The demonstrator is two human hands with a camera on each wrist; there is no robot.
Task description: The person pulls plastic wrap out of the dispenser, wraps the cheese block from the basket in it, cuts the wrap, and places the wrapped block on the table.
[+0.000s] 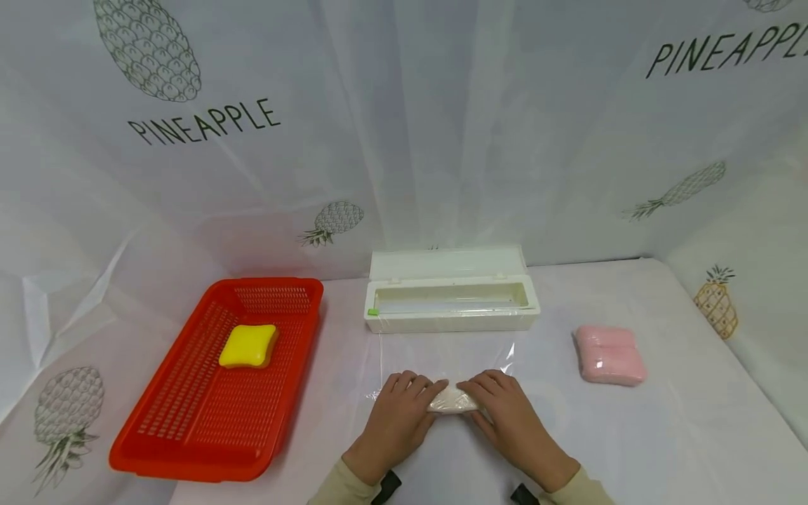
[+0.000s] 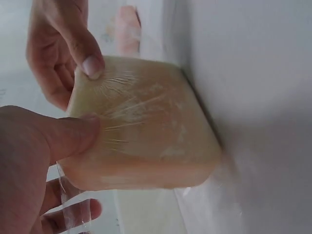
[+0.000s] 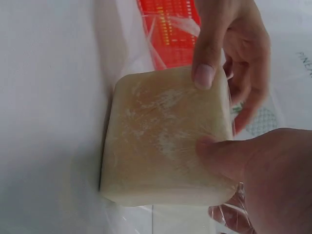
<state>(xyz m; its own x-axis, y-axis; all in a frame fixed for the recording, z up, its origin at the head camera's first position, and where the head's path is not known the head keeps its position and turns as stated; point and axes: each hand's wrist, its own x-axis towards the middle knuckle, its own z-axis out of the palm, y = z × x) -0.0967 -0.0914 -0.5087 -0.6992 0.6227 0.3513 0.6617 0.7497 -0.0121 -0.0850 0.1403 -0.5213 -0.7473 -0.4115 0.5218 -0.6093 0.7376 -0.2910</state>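
A cream bar of soap [image 1: 452, 400] with rounded corners is tilted up on edge on the table, with clear cling film [image 1: 505, 359] stretched and creased over it. My left hand [image 1: 399, 421] grips its upper left part, thumb on the near face and fingers behind. On the other side, my right hand [image 1: 511, 421] holds it the same way. In the left wrist view the soap [image 2: 151, 131] shows fine film wrinkles running from both thumbs. Film also covers some left fingers [image 2: 73, 214] there. The soap's far face is hidden.
Behind the hands stands a white cling film dispenser box [image 1: 451, 322], its lid raised. A red plastic basket [image 1: 227, 431] at the left holds a yellow soap bar [image 1: 248, 346]. Pink soap bars [image 1: 610, 354], apparently film-wrapped, lie at the right. A pineapple-print curtain [image 1: 435, 140] hangs behind.
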